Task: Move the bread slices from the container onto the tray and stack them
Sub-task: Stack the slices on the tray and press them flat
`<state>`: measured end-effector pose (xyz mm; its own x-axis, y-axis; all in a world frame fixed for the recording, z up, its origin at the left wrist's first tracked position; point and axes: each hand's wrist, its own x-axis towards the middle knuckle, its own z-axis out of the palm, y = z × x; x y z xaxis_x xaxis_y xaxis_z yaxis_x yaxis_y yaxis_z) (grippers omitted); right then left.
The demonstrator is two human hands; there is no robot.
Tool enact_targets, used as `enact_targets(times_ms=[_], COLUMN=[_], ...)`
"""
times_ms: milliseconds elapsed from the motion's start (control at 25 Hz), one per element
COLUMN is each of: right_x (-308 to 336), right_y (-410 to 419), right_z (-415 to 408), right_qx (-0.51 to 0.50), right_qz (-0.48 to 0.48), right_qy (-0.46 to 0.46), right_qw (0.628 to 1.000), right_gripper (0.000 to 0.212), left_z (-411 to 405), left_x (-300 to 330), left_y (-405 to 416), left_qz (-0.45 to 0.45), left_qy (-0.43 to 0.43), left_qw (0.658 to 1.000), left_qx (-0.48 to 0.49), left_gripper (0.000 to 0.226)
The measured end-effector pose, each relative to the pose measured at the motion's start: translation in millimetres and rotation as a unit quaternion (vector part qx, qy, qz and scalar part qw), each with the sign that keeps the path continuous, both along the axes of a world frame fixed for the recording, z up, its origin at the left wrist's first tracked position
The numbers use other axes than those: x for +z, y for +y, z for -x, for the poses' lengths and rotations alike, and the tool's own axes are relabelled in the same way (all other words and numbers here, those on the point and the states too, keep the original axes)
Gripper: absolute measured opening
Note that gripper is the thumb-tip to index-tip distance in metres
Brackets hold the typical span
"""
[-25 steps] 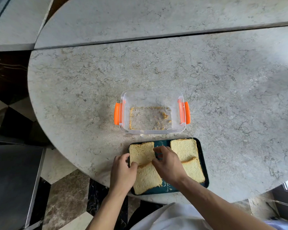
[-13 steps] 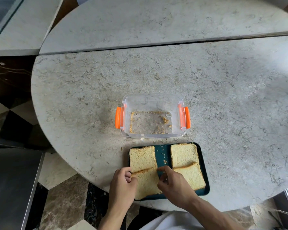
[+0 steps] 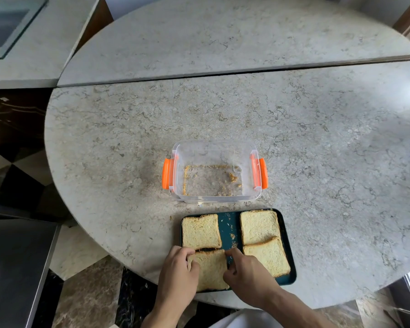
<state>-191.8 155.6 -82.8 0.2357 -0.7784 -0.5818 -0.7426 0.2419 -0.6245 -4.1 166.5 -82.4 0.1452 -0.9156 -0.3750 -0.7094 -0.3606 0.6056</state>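
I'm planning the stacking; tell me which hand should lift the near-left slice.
Probably the left hand: its fingers curl over the near-left slice at its left edge, while the right hand only touches the right edge.

We see a big round stone table (image 3: 294,129) with a seam across it. Bright light shines on its right side. Below is a checkered floor (image 3: 85,292).

At frame centre a clear container (image 3: 214,171) with orange latches holds only crumbs. Below it a dark tray (image 3: 229,229) on the marble table (image 3: 317,143) carries four bread slices. The left hand (image 3: 178,272) and right hand (image 3: 247,272) pinch the lower-left slice (image 3: 211,271) by its side edges.
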Motion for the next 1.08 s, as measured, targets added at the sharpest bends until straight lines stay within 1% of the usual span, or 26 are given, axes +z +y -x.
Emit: enact_targets(times_ms=[80,200,400,520,640,840,960,1000,1080], right_x=[0,2,5,5,6,8,14,16,20], right_y=[0,-2,-7,-5,-5,-6,-7,-8,-7], right_z=[-2,-4,-9,-7,-6,-6,8,16,36], right_qx=[-0.004,-0.044,-0.055,-0.065,-0.091,-0.084,-0.121,-0.141,-0.181], right_qz=[0.024,0.049,0.048,0.056,0.049,0.061,0.11,0.131,0.179], right_qy=[0.01,0.006,-0.012,-0.018,-0.022,-0.019,-0.024,-0.023,0.012], right_qw=[1.0,0.998,0.997,0.996,0.994,0.994,0.986,0.981,0.967], right_gripper=[0.047,0.04,0.028,0.026,0.027,0.028,0.022,0.021,0.021], left_z=[-1,-5,-8,-9,-9,-5,7,14,33], left_x=[1,-1,-6,-6,-3,2,6,8,11], left_y=[0,-1,-3,-4,-5,-4,-9,-11,-17], left_qz=[0.001,0.007,-0.007,-0.014,-0.013,-0.019,-0.036,-0.055,-0.102], left_qy=[0.002,0.004,-0.005,-0.004,-0.002,-0.002,0.036,0.066,0.139], left_qw=[1.0,1.0,1.0,1.0,1.0,1.0,0.999,0.996,0.985], left_qx=[0.002,0.009,-0.002,0.002,0.004,0.01,0.013,0.012,0.012], left_gripper=[0.025,0.029,0.029,0.028,0.027,0.026,0.021,0.019,0.019])
